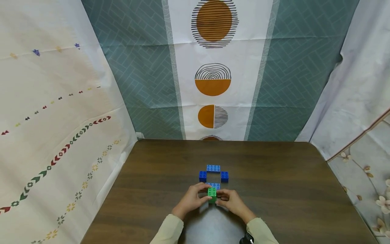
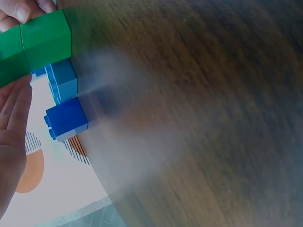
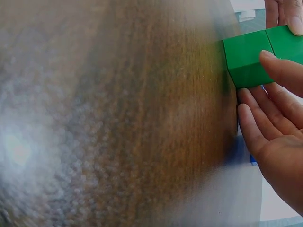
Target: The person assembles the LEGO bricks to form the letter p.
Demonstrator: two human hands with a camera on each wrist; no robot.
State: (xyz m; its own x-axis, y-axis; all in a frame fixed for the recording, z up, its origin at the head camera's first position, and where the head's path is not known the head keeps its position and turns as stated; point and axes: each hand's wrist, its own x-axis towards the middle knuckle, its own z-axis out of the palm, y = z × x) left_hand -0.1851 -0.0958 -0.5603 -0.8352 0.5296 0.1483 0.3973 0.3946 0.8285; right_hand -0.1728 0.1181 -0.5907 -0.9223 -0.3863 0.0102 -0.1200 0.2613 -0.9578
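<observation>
Two green toy building bricks (image 1: 212,195), one stacked on the other, stand upright on the table between my hands. With thumb and fingers my left hand (image 1: 192,199) pinches the stack from the left. My right hand (image 1: 233,202) holds it from the right, its thumb on the lower green brick (image 3: 248,56) in the right wrist view. Just behind lies a light blue brick (image 1: 215,186), partly hidden by the green stack. Two dark blue bricks, a left one (image 1: 202,176) and a right one (image 1: 224,176), and a light blue back brick (image 1: 213,168) complete a square outline with it.
The brown wooden table (image 1: 158,176) reaches back to a patterned cloth (image 1: 146,84). White cloths hang at the left (image 1: 61,112) and right. A dark device (image 1: 246,239) sits at the right wrist.
</observation>
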